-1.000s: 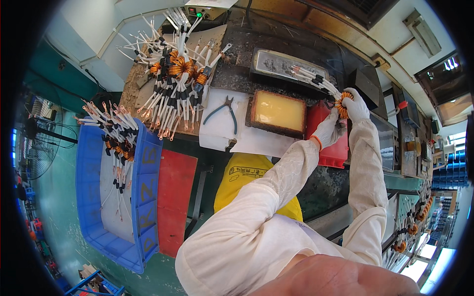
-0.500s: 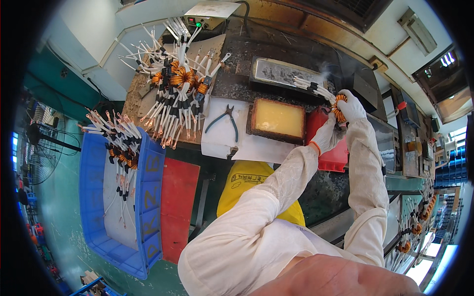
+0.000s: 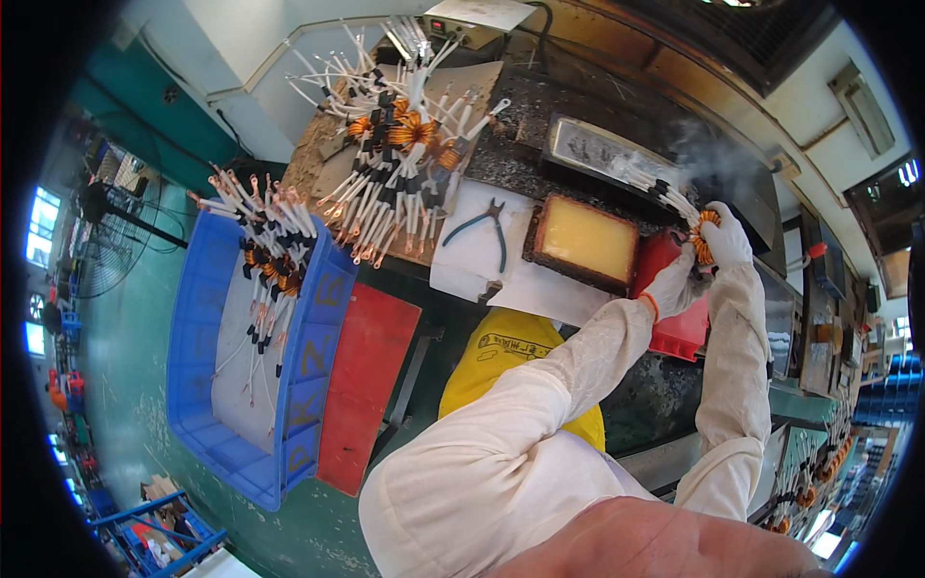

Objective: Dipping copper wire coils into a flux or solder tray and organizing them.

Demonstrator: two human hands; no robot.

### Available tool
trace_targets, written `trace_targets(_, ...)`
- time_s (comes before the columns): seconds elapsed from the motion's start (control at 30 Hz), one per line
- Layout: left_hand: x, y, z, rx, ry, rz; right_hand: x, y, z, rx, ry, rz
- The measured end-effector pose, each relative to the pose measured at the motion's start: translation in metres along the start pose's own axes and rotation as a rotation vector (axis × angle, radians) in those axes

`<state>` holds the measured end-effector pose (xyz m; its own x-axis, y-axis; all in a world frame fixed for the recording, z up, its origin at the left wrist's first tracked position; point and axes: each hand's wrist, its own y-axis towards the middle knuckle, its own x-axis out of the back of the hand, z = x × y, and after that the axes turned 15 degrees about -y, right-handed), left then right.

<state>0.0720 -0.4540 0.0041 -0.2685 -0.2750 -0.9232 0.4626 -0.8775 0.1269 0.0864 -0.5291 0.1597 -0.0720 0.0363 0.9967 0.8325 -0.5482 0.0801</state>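
Note:
Both of my hands wear white gloves and hold one orange wound coil [image 3: 701, 234] with white-sleeved leads. My left hand [image 3: 668, 282] grips it from below, and my right hand [image 3: 725, 236] grips it from the right. The coil's leads [image 3: 647, 178] point left into a long metal trough [image 3: 605, 152], and smoke rises above them. A shallow tray of yellow paste [image 3: 585, 241] sits just left of my hands.
A pile of similar coils [image 3: 400, 144] lies on the bench's left part. More coils [image 3: 270, 241] rest on a blue bin [image 3: 207, 385]. Blue-handled pliers [image 3: 489, 226] lie on white paper. A red box [image 3: 679, 328] sits under my hands, a yellow bag [image 3: 511, 352] below the bench.
My hands lifted and swung the coil up and left, so its leads now reach into the metal trough. Smoke has appeared above it.

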Motion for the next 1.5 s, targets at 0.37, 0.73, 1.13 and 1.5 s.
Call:
trace_targets(0.37, 0.001, 0.001, -0.002, -0.001, 0.003, -0.035, -0.003, 0.004, 0.0, 0.014, 0.033, 0.018)
trace_targets(0.73, -0.005, -0.003, -0.001, 0.005, 0.012, -0.029, -0.008, 0.005, -0.004, 0.027, 0.03, 0.001)
trace_targets(1.13, -0.011, -0.004, -0.002, 0.04, 0.013, -0.018, 0.0, 0.0, 0.002, -0.049, -0.004, 0.015)
trace_targets(1.5, -0.029, -0.015, -0.001, 0.065, 0.206, -0.145, 0.006, -0.019, -0.013, -0.041, 0.065, -0.044)
